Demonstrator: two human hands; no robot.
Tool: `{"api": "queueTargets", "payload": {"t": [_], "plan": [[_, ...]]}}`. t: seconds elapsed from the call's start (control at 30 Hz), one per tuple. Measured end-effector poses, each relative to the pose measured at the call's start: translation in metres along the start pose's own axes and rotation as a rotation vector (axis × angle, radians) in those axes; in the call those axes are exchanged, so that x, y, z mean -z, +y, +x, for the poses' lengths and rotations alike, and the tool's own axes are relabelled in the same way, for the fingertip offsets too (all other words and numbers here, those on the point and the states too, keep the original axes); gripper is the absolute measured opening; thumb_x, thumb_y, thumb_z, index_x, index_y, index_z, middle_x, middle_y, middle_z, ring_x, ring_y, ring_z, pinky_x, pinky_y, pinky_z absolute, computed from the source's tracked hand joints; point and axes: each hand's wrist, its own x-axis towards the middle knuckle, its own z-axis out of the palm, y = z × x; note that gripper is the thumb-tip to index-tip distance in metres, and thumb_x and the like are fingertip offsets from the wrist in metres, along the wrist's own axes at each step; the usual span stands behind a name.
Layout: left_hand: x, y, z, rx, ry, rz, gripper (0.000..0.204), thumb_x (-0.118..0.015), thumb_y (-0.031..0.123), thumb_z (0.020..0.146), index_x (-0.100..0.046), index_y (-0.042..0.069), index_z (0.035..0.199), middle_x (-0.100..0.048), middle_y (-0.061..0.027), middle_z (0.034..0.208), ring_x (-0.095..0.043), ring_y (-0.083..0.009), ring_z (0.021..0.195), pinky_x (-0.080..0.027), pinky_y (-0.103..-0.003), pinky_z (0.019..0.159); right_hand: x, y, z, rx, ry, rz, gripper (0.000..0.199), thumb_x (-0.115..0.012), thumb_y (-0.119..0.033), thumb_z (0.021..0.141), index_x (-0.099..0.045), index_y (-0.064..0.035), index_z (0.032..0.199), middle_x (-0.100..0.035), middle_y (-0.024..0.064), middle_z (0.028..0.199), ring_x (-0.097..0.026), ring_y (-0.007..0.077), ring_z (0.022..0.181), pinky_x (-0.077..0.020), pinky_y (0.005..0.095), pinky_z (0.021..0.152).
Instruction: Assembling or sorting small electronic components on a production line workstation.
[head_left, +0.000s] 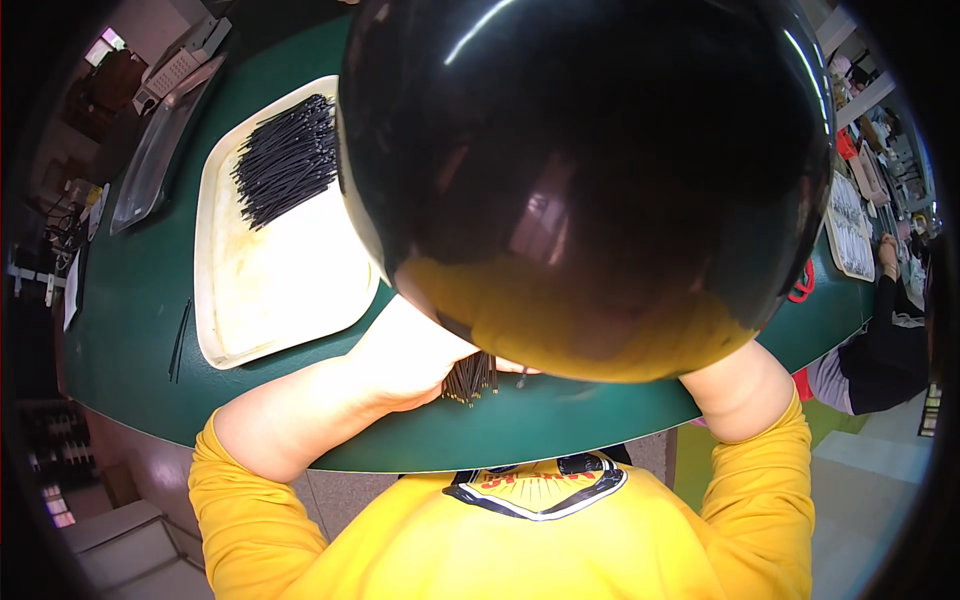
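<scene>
A large glossy black lamp shade [600,180] hangs over the middle of the view and covers much of the work. By the near table edge my left hand [415,350] is closed around a bundle of thin black wires [470,382], their cut ends pointing toward me. Part of its fingers is hidden by the shade. Of my right arm only the forearm [740,390] shows, and the hand is behind the shade. Left of the shade lies a cream tray [207,265] with a thick pile of black wires [290,160] at its far end.
Several loose black wires [180,340] lie on the green table [130,290] left of the tray. A clear shallow tray [160,165] is farther left. At right are a red looped thing [803,283], a tray of whitish items [848,225] and another person's hand [888,257].
</scene>
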Motion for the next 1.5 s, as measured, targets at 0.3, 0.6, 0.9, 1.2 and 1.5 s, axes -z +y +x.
{"api": "queueTargets", "payload": {"t": [0.3, 0.6, 0.9, 1.2, 1.5], "plan": [[0.013, -0.003, -0.001, 0.061, -0.210, 0.179, 0.012, -0.060, 0.006, 0.082, -0.060, -0.005, 0.087, -0.062, -0.0133, 0.070, -0.058, -0.0120, 0.053, -0.043, -0.019, 0.046, 0.000, -0.002, -0.001, 0.013, 0.005, -0.009, 0.030, -0.059, 0.001, 0.082, -0.053, 0.0029, 0.111, -0.061, 0.0113, 0.100, -0.060, 0.0172, 0.074, -0.0511, 0.0268, 0.065], [0.032, -0.015, 0.005, -0.012, -0.163, -0.024, 0.021, -0.065, 0.006, 0.079, -0.057, -0.003, 0.096, -0.062, -0.0121, 0.076, -0.062, -0.0168, 0.063, -0.051, -0.024, 0.055, 0.016, -0.002, -0.002, -0.242, -0.186, 0.790, 0.040, -0.060, 0.001, 0.081, -0.048, 0.0029, 0.119, -0.060, 0.0108, 0.106, -0.060, 0.0200, 0.090, -0.0499, 0.0308, 0.079], [0.038, -0.016, 0.005, 0.013, -0.259, -0.081, 0.024, -0.062, 0.004, 0.081, -0.055, -0.006, 0.101, -0.061, -0.0159, 0.077, -0.064, -0.0224, 0.066, -0.055, -0.030, 0.059, -0.013, -0.020, 0.006, -0.160, 0.232, 0.011, 0.045, -0.061, 0.000, 0.081, -0.045, 0.0027, 0.123, -0.060, 0.0109, 0.106, -0.058, 0.0206, 0.096, -0.0469, 0.0327, 0.086], [0.029, -0.013, 0.004, 0.114, -0.288, -0.160, 0.017, -0.057, 0.000, 0.082, -0.056, -0.009, 0.097, -0.061, -0.0167, 0.075, -0.065, -0.0252, 0.066, -0.055, -0.034, 0.061, -0.003, -0.008, 0.003, -0.096, 0.073, 0.026, 0.044, -0.061, 0.001, 0.080, -0.046, 0.0031, 0.121, -0.061, 0.0115, 0.104, -0.059, 0.0204, 0.093, -0.0478, 0.0321, 0.083], [0.029, -0.011, 0.008, -0.053, -0.299, 0.048, 0.018, -0.061, 0.005, 0.081, -0.059, -0.009, 0.092, -0.063, -0.0180, 0.077, -0.065, -0.0235, 0.070, -0.055, -0.031, 0.066, -0.004, -0.003, 0.010, -0.059, 0.048, 0.010, 0.043, -0.061, 0.002, 0.079, -0.047, 0.0034, 0.119, -0.061, 0.0120, 0.102, -0.060, 0.0201, 0.089, -0.0487, 0.0315, 0.080]]}}
